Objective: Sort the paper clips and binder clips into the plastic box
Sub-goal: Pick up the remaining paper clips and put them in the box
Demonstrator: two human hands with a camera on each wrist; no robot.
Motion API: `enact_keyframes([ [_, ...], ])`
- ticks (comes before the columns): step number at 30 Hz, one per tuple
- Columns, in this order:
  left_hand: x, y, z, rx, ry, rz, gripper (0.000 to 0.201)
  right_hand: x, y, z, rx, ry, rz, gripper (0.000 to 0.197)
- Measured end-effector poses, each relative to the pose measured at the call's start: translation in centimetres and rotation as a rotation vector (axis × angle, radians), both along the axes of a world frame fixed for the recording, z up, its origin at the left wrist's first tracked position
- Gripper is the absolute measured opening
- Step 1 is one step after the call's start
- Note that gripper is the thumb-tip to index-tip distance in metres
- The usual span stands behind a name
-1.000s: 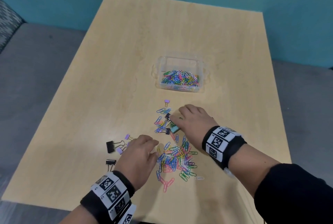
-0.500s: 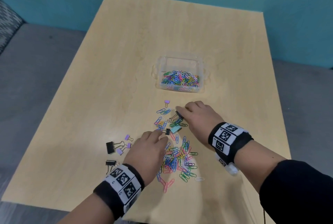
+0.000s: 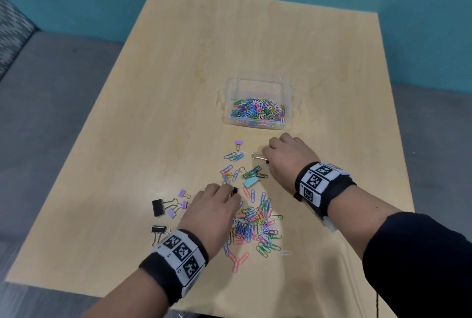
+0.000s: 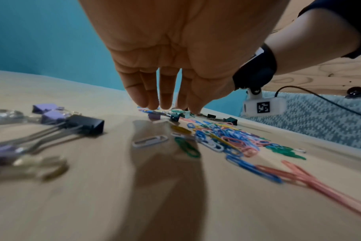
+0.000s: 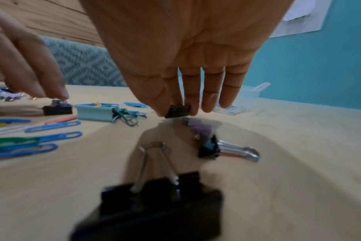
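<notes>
A clear plastic box [image 3: 288, 103] holding several coloured paper clips [image 3: 256, 112] stands mid-table. My right hand [image 3: 267, 154] is just in front of it; in the right wrist view its thumb and forefinger [image 5: 175, 109] pinch a small black binder clip [image 5: 178, 111], whose wire handles [image 3: 257, 156] stick out to the left. My left hand [image 3: 227, 190] reaches down with fairly straight fingers [image 4: 165, 97]; the fingertips touch another small black binder clip [image 3: 234, 190] [image 5: 57, 109]. A light blue binder clip [image 3: 249, 182] lies between the hands. A heap of loose paper clips [image 3: 252, 228] is nearest me.
Black and purple binder clips [image 3: 163, 206] lie left of my left hand, and one purple clip [image 3: 238, 142] nearer the box. Under my right wrist lie a large black binder clip [image 5: 155, 203] and two smaller ones [image 5: 208, 149]. Teal wall behind, grey floor on both sides.
My right hand has moved away from me towards the box with a binder clip pinched. My left hand has moved forward from the pile's left edge onto the small black clip.
</notes>
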State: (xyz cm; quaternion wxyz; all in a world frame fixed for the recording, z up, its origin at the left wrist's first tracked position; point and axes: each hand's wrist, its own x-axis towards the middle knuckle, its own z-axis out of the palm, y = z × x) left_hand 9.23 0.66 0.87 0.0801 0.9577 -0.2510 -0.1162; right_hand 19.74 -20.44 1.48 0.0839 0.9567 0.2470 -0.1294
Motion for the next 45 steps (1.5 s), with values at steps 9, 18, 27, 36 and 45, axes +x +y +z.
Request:
enact_keyframes([
  [9,3.1,-2.5,1.3,0.282,0.042,-0.156,0.038,-4.3,-1.7,1.5,0.098,-0.06,-0.213,0.019],
  [18,3.0,-1.0,0.9,-0.59,0.119,0.459,0.017,-6.3,4.2,0.6,0.218,0.025,-0.187,0.029],
  [27,2.7,3.3,1.9,-0.984,0.47,1.035,0.013,-6.0,4.9,-0.3,0.178,0.037,-0.197,0.023],
  [36,2.4,6.4,0.3,-0.059,0.05,0.46,0.011,-6.2,4.6,-0.3,0.286,0.093,-0.282,0.03],
  [45,1.8,0.8,0.6,-0.044,0.106,0.348,0.019,-6.5,-0.5,2.7,0.631,0.342,-0.874,0.008],
])
